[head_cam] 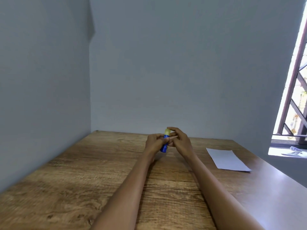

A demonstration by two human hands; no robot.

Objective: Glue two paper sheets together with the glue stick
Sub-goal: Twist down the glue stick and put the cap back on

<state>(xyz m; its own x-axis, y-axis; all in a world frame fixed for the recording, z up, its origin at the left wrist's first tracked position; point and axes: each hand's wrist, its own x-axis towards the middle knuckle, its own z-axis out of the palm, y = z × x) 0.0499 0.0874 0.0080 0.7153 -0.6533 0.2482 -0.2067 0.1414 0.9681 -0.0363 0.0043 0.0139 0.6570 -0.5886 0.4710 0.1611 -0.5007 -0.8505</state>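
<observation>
Two bare hands meet over the far middle of a wood-grain table, working a blue glue stick with a yellow cap. The left hand is wrapped around the blue barrel, gripping it; the right hand has its fingertips curled on and around the yellow cap, apparently to pull or twist it off, though the cap looks to be seated on the barrel. The stick is held clear above the tabletop, nearly upright, its long axis tilted slightly, cap end up and away from the wearer, base end down and toward the left. White paper lies flat near the table's right edge, well apart from the hands; whether it is one sheet or two stacked cannot be told. The likely risks: a stiff cap giving way suddenly could jerk the stick out of the left hand's grip or send the cap rolling off the table, and the paper sits close enough to the edge to slide off if brushed
</observation>
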